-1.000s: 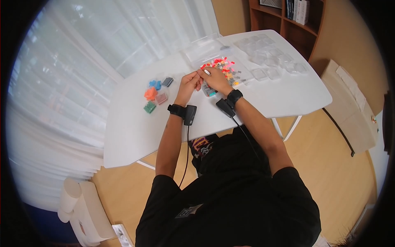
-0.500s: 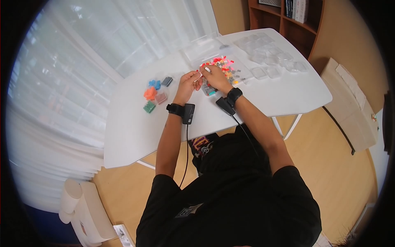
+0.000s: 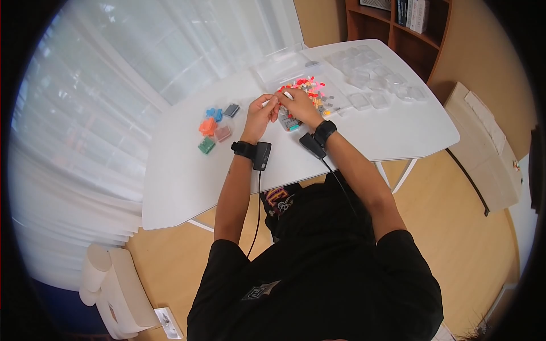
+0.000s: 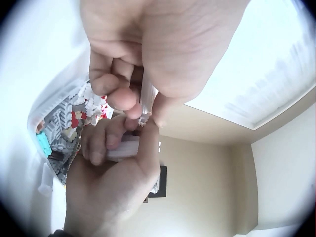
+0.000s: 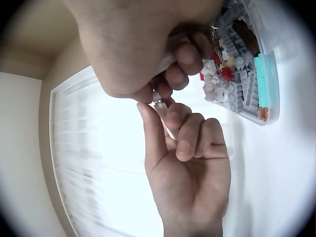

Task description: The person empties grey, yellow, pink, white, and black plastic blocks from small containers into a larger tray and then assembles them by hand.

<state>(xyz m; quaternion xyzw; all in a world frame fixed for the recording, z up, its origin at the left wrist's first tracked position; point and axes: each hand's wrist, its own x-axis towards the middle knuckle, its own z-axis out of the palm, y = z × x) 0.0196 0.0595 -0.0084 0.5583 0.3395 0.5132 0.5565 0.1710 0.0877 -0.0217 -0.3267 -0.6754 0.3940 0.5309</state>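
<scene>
Over the near side of a clear plastic box (image 5: 270, 64) of toy building bricks, both hands meet at the fingertips. My left hand (image 3: 260, 118) pinches a slim white building piece (image 5: 167, 121) between thumb and fingers. Curled fingers of my right hand (image 3: 302, 107) hold a whitish, translucent piece (image 4: 123, 149) against the palm. At the touching fingertips a tiny clear bit (image 4: 143, 120) shows, mostly covered by the fingers. Loose bricks (image 3: 310, 88) in red, white, pink, yellow and grey fill the box, with a turquoise brick (image 5: 265, 81) at its near end.
Left on the white table (image 3: 187, 182) stand small groups of blue bricks (image 3: 214, 114), orange bricks (image 3: 208, 127) and green bricks (image 3: 206, 146). Beside them are a dark boxed set (image 3: 231, 110) and a reddish one (image 3: 223, 133). Several clear containers (image 3: 378, 100) cover the back right.
Both hands stay together over the box's near edge. The left fingers and thumb have shifted slightly around the white piece; the bricks on the table have not moved.
</scene>
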